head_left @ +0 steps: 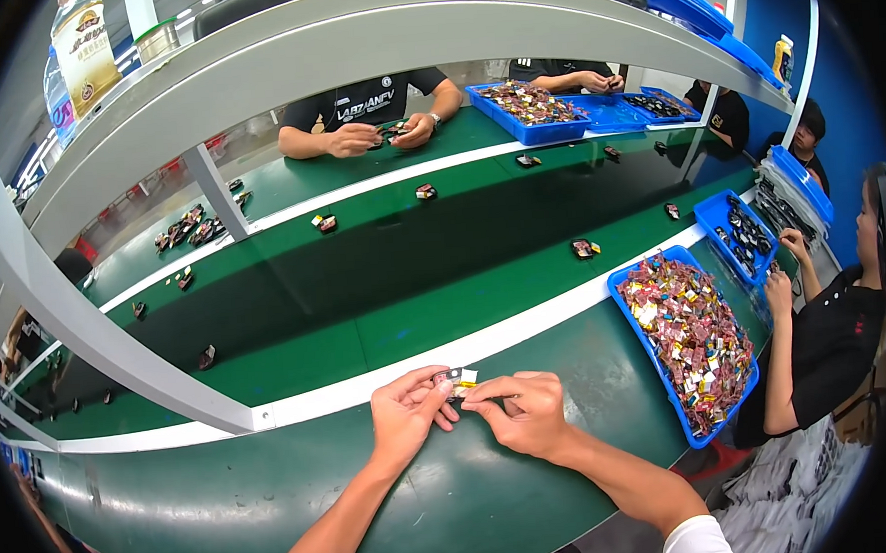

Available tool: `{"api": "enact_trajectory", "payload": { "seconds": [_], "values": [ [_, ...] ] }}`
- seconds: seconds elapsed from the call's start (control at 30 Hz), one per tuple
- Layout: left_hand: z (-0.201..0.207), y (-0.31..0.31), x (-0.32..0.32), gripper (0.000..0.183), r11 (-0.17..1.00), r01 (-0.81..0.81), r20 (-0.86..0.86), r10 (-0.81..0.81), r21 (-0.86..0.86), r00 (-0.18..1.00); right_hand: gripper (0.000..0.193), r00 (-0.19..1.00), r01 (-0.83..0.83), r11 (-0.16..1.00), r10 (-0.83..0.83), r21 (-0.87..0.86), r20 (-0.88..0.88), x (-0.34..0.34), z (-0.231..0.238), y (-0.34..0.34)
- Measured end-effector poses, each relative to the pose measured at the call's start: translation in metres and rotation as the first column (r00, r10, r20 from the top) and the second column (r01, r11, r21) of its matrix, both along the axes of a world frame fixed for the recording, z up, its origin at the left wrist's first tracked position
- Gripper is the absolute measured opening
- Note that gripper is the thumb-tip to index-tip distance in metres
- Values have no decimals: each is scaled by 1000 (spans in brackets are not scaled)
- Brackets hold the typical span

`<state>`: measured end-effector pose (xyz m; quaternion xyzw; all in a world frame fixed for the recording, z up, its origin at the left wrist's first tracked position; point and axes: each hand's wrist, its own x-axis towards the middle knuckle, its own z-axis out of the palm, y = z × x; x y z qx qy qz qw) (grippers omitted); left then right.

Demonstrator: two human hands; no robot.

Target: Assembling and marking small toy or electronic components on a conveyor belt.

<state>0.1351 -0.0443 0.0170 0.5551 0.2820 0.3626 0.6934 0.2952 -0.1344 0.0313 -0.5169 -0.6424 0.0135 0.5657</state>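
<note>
Above the green bench, near its inner edge, my left hand (407, 415) grips a small black part (450, 374) between thumb and fingers. A white and yellow piece (465, 378) shows on the side of the part that faces my right hand. My right hand (523, 410) is closed in a pinch right against the part. What its fingertips hold is mostly hidden by the fingers. To the right of my hands stands a blue tray (659, 375) heaped with small reddish, white and yellow pieces.
Beyond a white rail runs a green conveyor belt (366, 343) carrying several small black parts (584, 249). Grey shelf posts (115, 334) rise at the left. At right, a co-worker (817, 347) sits by a blue tray of black parts (713, 224). Other people work across the belt.
</note>
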Motion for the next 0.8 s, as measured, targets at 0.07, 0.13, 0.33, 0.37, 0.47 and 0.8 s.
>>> {"api": "enact_trajectory", "payload": {
  "seconds": [0.07, 0.13, 0.33, 0.37, 0.47, 0.8],
  "values": [
    [-1, -1, 1, 25, 1000, -13, -3, 13, 1, 1000, 12, 1000, -2, 1000, 2, 28, -2, -2, -1, 1],
    [-2, -3, 2, 22, 998, -53, -15, 53, 15, 998, 14, 1000, -15, 999, 15, 49, 1, -3, -4, 2],
    [-7, -2, 4, 19, 994, -88, -85, 94, 61, 992, 16, 995, 0, 998, -7, 62, 99, -2, -15, 2],
    [-7, 0, 3, 19, 993, -90, -94, 96, 73, 991, 15, 995, 0, 996, -9, 88, 104, -2, -14, 4],
    [-4, 14, -1, 19, 983, -178, -47, 180, 39, 983, 16, 999, 37, 989, -39, 146, 13, 0, -9, 6],
    [-2, 151, -102, 26, 231, -15, -225, 958, 973, 179, 16, 998, 54, 988, -47, 148, -52, 0, -12, 10]
  ]
}}
